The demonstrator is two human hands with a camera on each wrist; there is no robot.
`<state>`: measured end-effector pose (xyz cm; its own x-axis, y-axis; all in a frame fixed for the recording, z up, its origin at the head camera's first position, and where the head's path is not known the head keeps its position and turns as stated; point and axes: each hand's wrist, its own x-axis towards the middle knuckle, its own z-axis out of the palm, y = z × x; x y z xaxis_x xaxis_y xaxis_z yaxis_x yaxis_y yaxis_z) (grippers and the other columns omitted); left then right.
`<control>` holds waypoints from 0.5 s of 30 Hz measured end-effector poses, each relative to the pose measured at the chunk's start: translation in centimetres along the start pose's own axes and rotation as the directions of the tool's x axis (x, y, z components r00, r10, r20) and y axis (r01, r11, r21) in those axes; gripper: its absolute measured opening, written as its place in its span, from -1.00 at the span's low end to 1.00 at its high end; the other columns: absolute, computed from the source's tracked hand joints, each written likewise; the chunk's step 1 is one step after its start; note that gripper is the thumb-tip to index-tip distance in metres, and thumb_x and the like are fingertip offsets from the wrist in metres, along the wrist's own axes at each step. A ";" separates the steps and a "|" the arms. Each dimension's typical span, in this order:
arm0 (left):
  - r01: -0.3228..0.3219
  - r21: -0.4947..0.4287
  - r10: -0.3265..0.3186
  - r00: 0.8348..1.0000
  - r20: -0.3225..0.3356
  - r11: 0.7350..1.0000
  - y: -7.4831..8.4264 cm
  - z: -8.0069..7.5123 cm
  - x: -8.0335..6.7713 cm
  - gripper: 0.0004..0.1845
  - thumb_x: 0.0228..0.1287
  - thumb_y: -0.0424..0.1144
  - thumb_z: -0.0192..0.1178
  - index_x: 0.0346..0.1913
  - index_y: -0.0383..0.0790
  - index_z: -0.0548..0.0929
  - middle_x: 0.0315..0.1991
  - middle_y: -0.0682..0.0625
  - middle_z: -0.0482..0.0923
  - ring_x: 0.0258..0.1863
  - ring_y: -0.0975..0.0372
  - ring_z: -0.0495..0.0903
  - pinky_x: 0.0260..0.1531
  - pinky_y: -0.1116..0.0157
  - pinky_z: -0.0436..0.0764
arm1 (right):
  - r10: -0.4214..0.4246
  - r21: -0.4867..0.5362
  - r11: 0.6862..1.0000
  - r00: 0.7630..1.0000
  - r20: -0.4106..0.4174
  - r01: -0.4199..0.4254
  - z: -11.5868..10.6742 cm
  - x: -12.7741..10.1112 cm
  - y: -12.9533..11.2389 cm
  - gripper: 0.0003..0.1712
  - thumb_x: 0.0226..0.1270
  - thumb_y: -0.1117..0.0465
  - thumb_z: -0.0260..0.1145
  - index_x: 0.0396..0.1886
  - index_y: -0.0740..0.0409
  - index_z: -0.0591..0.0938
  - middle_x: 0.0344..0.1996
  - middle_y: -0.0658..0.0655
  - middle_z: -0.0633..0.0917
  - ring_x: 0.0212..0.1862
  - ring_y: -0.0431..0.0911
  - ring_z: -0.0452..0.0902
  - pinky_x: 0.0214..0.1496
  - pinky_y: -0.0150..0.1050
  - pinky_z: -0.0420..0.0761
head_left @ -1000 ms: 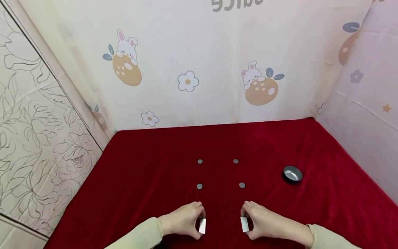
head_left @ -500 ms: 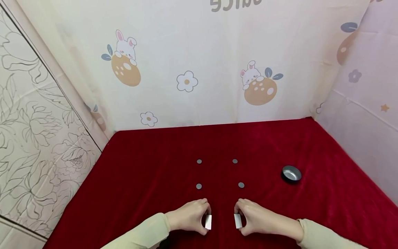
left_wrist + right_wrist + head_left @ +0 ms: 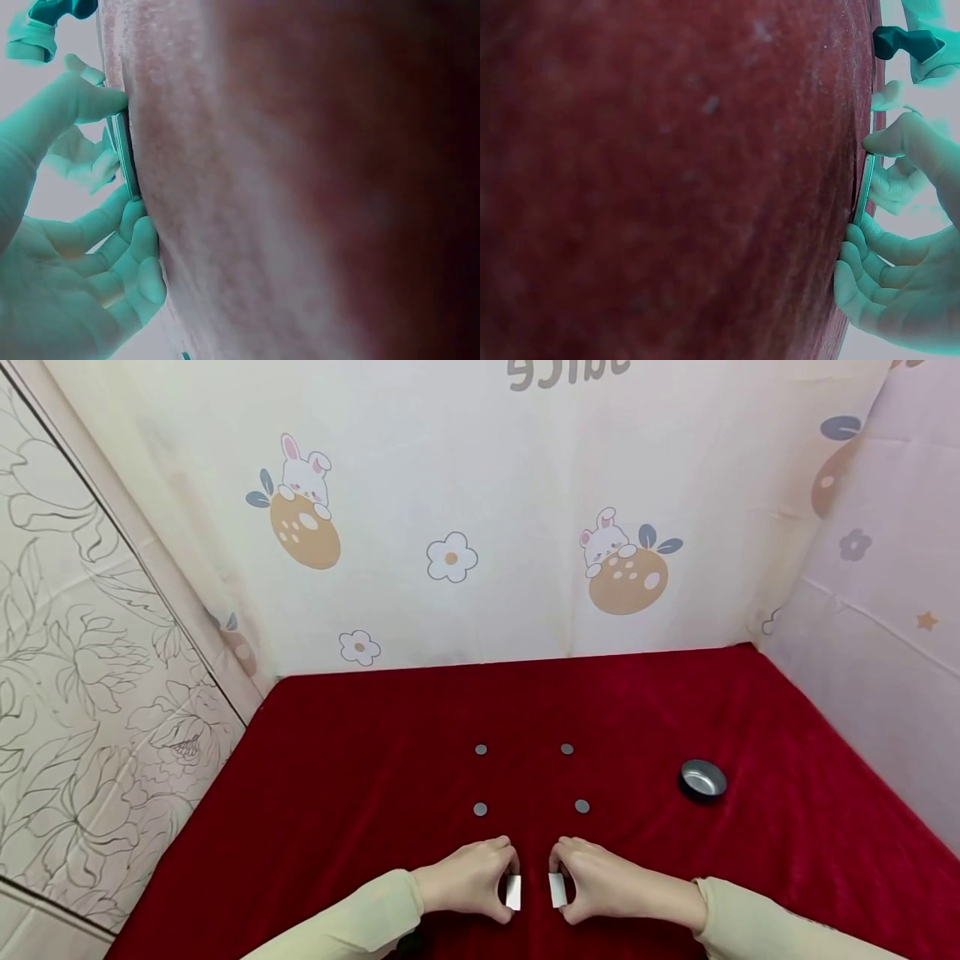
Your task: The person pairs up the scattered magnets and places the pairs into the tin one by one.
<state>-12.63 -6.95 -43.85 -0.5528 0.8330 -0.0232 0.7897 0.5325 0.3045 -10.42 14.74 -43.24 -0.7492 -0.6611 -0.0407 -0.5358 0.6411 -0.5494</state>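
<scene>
My left hand (image 3: 467,878) pinches a small flat silvery rectangular plate (image 3: 513,892) between thumb and fingertips. Opposite it, my right hand (image 3: 603,881) pinches a matching plate (image 3: 557,890) the same way. The two plates face each other across a narrow gap, low over the red cloth. In the left wrist view, the thumb is at one end of the thin plate (image 3: 126,156) and the fingers at the other. The right wrist view shows the other plate (image 3: 865,187) edge-on, close to the cloth.
Several small grey discs, among them a near-left disc (image 3: 480,809) and a near-right disc (image 3: 582,807), lie beyond the hands. A round dark shallow dish (image 3: 702,780) stands to the right. Printed curtains (image 3: 517,610) border the red cloth (image 3: 360,752) at the back and sides.
Both hands have moved inward toward each other with their plates, so the gap between the plates has narrowed. The discs and dish stay where they were.
</scene>
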 end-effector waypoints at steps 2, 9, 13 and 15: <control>-0.003 0.005 0.003 1.000 0.000 1.000 0.1 0.0 0.2 -0.64 -0.23 -0.09 0.37 -0.34 -0.15 0.52 -0.44 0.18 0.36 -0.54 0.51 0.29 -0.49 0.69 0.28 | 0.001 -0.006 1.000 1.000 0.003 -0.001 0.0 0.1 -0.1 -0.66 -0.26 0.22 0.38 -0.41 0.09 0.46 -0.50 -0.18 0.36 -0.46 -0.37 0.20 -0.41 -0.49 0.34; 0.004 -0.001 -0.004 1.000 0.005 1.000 0.4 -0.1 0.5 -0.65 -0.22 -0.08 0.37 -0.35 -0.14 0.51 -0.44 0.19 0.36 -0.53 0.51 0.30 -0.49 0.68 0.29 | -0.010 -0.038 0.999 1.000 -0.011 0.009 0.2 0.5 -0.3 -0.67 -0.28 0.19 0.39 -0.44 0.09 0.47 -0.51 -0.18 0.37 -0.45 -0.36 0.21 -0.39 -0.48 0.35; 0.013 -0.027 -0.012 1.000 0.014 1.000 0.6 -0.1 0.6 -0.65 -0.21 -0.09 0.37 -0.34 -0.15 0.51 -0.43 0.19 0.36 -0.52 0.51 0.29 -0.50 0.67 0.29 | -0.034 -0.068 0.997 0.999 -0.031 0.032 0.3 0.8 -0.6 -0.65 -0.32 0.19 0.40 -0.46 0.10 0.46 -0.52 -0.17 0.36 -0.46 -0.35 0.20 -0.40 -0.48 0.34; 0.009 -0.029 -0.009 1.000 0.014 1.000 0.7 0.0 0.8 -0.65 -0.21 -0.10 0.37 -0.34 -0.15 0.51 -0.42 0.19 0.36 -0.53 0.51 0.29 -0.50 0.68 0.29 | -0.046 -0.076 0.996 0.998 -0.037 0.043 0.5 1.0 -0.7 -0.65 -0.34 0.20 0.40 -0.48 0.09 0.45 -0.53 -0.18 0.36 -0.47 -0.35 0.20 -0.41 -0.48 0.33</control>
<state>-12.50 -5.91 -43.62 -0.5560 0.8302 -0.0396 0.7765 0.5358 0.3316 -10.60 13.46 -43.29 -0.7375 -0.6751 0.0155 -0.5958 0.6397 -0.4856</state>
